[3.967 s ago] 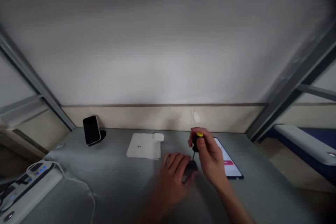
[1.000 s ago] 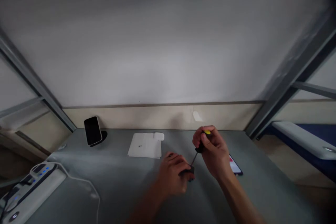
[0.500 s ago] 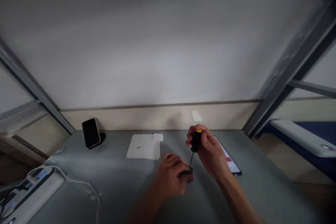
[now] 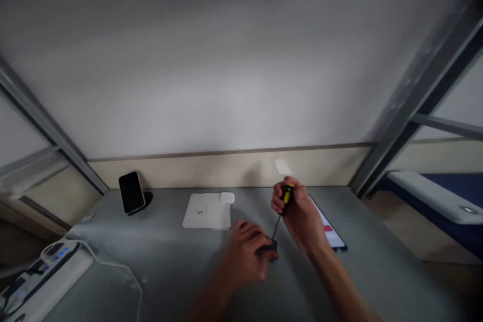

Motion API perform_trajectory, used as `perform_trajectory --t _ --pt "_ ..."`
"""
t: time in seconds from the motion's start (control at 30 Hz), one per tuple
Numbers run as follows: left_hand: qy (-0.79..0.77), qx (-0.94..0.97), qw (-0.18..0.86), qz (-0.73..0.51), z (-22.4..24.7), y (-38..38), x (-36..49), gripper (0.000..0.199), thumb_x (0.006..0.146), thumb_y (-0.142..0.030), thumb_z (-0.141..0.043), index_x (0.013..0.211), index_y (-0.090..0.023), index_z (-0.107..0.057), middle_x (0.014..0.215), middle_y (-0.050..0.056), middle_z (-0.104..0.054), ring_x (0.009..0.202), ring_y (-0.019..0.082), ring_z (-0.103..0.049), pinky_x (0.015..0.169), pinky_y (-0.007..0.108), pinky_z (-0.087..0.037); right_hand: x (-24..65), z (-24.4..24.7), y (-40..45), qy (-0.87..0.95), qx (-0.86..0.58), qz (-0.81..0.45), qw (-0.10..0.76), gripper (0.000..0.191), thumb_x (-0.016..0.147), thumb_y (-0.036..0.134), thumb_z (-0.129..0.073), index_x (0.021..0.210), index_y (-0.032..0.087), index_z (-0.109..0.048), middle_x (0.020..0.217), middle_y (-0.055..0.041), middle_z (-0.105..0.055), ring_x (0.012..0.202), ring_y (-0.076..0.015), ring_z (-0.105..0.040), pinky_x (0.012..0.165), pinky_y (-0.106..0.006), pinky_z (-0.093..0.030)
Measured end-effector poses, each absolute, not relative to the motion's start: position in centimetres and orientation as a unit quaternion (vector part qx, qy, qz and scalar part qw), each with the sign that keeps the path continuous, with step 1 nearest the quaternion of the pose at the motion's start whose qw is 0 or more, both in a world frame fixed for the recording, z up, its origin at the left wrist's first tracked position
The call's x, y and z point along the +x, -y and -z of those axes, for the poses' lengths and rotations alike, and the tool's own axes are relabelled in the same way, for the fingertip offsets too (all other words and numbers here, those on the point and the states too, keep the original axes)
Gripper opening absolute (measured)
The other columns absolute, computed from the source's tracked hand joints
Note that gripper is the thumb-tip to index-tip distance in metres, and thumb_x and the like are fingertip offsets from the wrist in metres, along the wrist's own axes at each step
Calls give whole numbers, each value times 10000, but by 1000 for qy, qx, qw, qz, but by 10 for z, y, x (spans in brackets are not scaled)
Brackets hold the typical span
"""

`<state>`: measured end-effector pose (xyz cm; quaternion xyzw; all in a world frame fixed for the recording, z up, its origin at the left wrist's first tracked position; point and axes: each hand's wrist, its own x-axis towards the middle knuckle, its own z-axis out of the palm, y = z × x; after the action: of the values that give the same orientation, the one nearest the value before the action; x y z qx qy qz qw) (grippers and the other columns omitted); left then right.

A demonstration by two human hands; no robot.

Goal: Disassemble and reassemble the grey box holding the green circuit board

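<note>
My left hand (image 4: pixel 249 250) holds a small dark object (image 4: pixel 274 246) down near the grey desktop, fingers wrapped over most of it. My right hand (image 4: pixel 302 214) grips the black and yellow handle of a screwdriver (image 4: pixel 287 196). The thin shaft slants down and its tip meets the dark object by my left fingertips. Left of the hands lies white paper (image 4: pixel 206 216) with a few tiny dark pieces (image 4: pixel 199 212) on it. A white case (image 4: pixel 227 198) rests on the paper's upper right corner.
Under and beside my right forearm lies a phone (image 4: pixel 332 234) with a lit screen. Another phone (image 4: pixel 131 192) leans on a black stand at the back left. A white power strip (image 4: pixel 56 282) with blue lights and a white cable (image 4: pixel 113 263) occupies the front left.
My right hand has turned the screwdriver handle, so more yellow shows, and has shifted slightly right and tilted. My left hand stays in place on the dark object.
</note>
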<state>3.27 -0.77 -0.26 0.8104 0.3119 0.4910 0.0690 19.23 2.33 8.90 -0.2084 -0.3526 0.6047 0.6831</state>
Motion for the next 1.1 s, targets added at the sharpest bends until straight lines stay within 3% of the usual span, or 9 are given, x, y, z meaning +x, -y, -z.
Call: perform_trajectory --t 0.17,0.37,0.53,0.7,0.87,0.97,1.1 --pt "-338 815 69 -467 7 9 33 103 827 -216 -772 825 -220 -670 806 18 -748 749 193 -701 793 378 -467 191 -82 -25 395 -259 -531 703 281 854 441 -850 962 286 -642 833 26 -543 657 -123 -499 588 -256 -423" --pt "-350 806 83 -470 11 9 32 161 844 -298 -762 873 -221 -623 757 20 -741 689 217 -687 817 410 -476 203 -84 -25 448 -240 -540 671 266 890 481 -800 1043 295 -688 844 -2 -615 667 -161 -581 610 -303 -457" --pt "-345 815 60 -461 9 8 32 166 859 -321 -752 931 -225 -637 786 31 -741 723 234 -701 792 401 -478 209 -88 -21 467 -240 -549 650 262 909 520 -760 951 274 -680 914 -53 -657 824 -238 -644 690 -375 -532" --pt "-339 821 59 -456 2 10 32 151 864 -290 -728 973 -218 -651 792 33 -724 739 235 -698 776 399 -474 207 -81 -19 507 -270 -475 667 360 918 621 -716 1011 275 -679 907 -30 -581 761 -191 -558 670 -337 -518" --pt "-352 818 68 -450 0 13 32 155 868 -292 -735 971 -214 -649 798 41 -718 750 242 -691 758 399 -457 213 -82 -18 559 -338 -401 642 212 933 482 -766 996 287 -710 878 -15 -575 736 -178 -544 622 -306 -479" --pt "-351 818 70 -450 -1 13 32 145 861 -279 -732 956 -212 -644 796 39 -719 734 237 -685 763 399 -447 215 -86 -16 576 -324 -417 624 250 972 485 -709 1114 283 -745 912 -49 -662 793 -215 -613 689 -353 -509" --pt "-341 816 76 -461 -1 12 33 147 851 -269 -731 950 -208 -641 783 32 -715 720 231 -679 760 393 -443 212 -90 -13 537 -273 -490 630 251 1017 489 -624 1011 258 -722 876 -64 -691 769 -228 -641 677 -366 -508"
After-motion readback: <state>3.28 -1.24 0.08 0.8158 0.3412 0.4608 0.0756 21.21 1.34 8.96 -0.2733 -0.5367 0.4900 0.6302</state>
